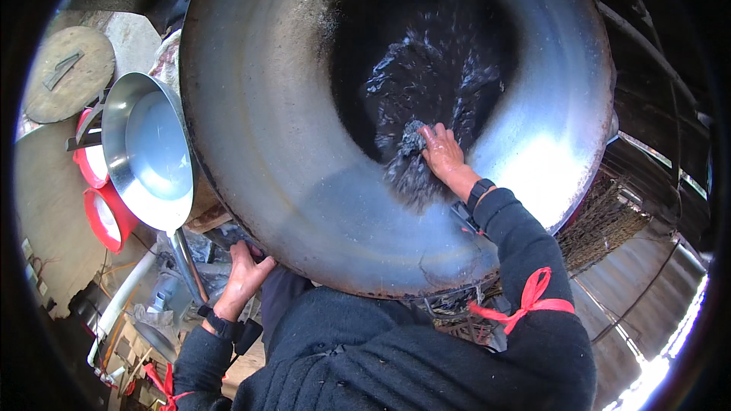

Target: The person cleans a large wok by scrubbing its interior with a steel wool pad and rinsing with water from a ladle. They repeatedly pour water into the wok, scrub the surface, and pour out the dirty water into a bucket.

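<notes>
A very large metal wok (274, 125) fills the middle of the view, its bottom dark with moving water (440, 68). Inside it, my right hand (445, 154) grips a grey steel wool scrubber (412, 138) near the water's lower edge. Dark water splashes over the metal just below that hand. Out at the lower left rim, my left hand (248, 274) rests with its thumb along the edge; its fingertips are partly hidden, so their hold on the rim is hard to make out.
A steel pan (154, 148) with a long handle (188, 265) stands left of the wok. Beside it are red basins (108, 217) and a round wooden lid (71, 74). A white pipe (123, 297) runs at lower left. A bundle of dry brush (602, 228) lies at right.
</notes>
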The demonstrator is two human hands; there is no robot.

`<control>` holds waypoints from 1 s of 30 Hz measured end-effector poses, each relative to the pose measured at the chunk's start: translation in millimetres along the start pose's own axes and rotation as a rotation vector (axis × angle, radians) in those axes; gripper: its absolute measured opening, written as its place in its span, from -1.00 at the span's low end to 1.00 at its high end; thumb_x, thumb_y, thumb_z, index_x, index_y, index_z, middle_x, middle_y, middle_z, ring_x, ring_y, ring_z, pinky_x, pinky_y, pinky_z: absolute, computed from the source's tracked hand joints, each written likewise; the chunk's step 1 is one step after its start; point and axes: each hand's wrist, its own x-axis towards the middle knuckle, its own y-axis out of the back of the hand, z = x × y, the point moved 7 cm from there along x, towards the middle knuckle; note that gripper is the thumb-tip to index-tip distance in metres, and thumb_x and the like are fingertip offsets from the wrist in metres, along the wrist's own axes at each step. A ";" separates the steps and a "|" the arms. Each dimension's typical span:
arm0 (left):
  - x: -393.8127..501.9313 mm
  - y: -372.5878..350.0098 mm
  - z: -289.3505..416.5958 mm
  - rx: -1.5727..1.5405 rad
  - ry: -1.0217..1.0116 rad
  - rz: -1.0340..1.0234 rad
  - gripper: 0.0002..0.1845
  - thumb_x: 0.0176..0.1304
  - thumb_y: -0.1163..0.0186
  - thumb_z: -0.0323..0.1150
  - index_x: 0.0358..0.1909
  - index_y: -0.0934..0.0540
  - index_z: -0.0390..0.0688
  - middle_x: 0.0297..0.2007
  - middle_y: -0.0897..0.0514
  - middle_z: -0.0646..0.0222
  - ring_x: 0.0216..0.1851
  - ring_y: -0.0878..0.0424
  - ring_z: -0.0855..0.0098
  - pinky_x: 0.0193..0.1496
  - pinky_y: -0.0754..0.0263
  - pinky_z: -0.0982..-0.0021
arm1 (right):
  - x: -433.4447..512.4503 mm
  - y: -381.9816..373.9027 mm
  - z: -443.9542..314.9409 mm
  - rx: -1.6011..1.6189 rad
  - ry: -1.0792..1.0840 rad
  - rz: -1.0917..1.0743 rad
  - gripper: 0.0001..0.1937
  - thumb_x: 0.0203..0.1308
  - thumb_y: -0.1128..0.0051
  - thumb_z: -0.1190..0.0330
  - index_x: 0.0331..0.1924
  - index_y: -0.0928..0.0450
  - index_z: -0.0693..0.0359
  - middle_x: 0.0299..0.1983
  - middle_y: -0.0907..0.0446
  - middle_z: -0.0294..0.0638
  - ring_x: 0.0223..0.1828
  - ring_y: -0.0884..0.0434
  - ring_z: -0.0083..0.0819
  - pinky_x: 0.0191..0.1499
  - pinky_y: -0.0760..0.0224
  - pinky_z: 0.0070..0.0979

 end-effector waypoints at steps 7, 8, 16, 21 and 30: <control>7.7 -8.0 -5.1 -0.113 -0.071 0.035 -0.42 -0.05 -0.44 -0.11 -0.32 -0.39 -0.42 -0.32 -0.40 0.08 -0.28 -0.39 0.25 -0.18 -0.38 0.26 | 127.7 64.8 48.2 0.049 -0.274 0.142 -0.60 0.24 -0.04 0.25 0.17 -0.38 0.06 0.21 -0.38 0.11 0.21 -0.38 0.10 0.13 -0.41 -0.13; 8.2 -7.7 -4.9 -0.109 -0.061 0.045 -0.42 -0.04 -0.44 -0.11 -0.32 -0.39 -0.43 -0.33 -0.40 0.08 -0.29 -0.40 0.26 -0.20 -0.39 0.27 | 136.4 80.6 51.0 0.120 -0.272 0.281 -0.59 0.23 -0.05 0.25 0.18 -0.38 0.01 0.20 -0.37 0.09 0.22 -0.37 0.10 0.13 -0.42 -0.13; 5.7 -5.1 -1.6 -0.086 -0.055 -0.003 -0.38 -0.04 -0.45 -0.08 -0.32 -0.38 -0.45 -0.30 -0.39 0.06 -0.31 -0.41 0.26 -0.22 -0.40 0.28 | 16.8 8.7 -6.0 -0.081 -0.059 -0.002 -0.50 0.08 -0.19 0.31 0.15 -0.42 -0.30 0.15 -0.30 -0.19 0.15 -0.30 0.00 0.00 -0.42 0.03; 7.1 -4.7 4.4 -0.116 -0.052 -0.021 -0.35 -0.07 -0.47 -0.14 -0.18 -0.40 -0.49 -0.21 -0.42 -0.04 -0.21 -0.48 0.16 -0.09 -0.46 0.25 | 55.4 24.6 -57.6 0.091 0.326 0.319 -0.50 -0.09 -0.26 0.49 0.01 -0.49 -0.18 0.03 -0.37 -0.15 0.06 -0.35 -0.03 0.06 -0.32 -0.16; 1.4 5.4 36.1 -0.177 -0.052 0.020 -0.48 0.00 -0.40 -0.26 -0.13 -0.52 -0.50 -0.19 -0.66 -0.06 -0.10 -0.63 0.21 -0.02 -0.49 0.26 | 182.9 132.5 74.9 -0.308 -0.008 0.527 -0.52 0.18 -0.05 0.40 0.17 -0.41 -0.37 0.14 -0.39 -0.17 0.13 -0.41 -0.05 0.09 -0.41 -0.10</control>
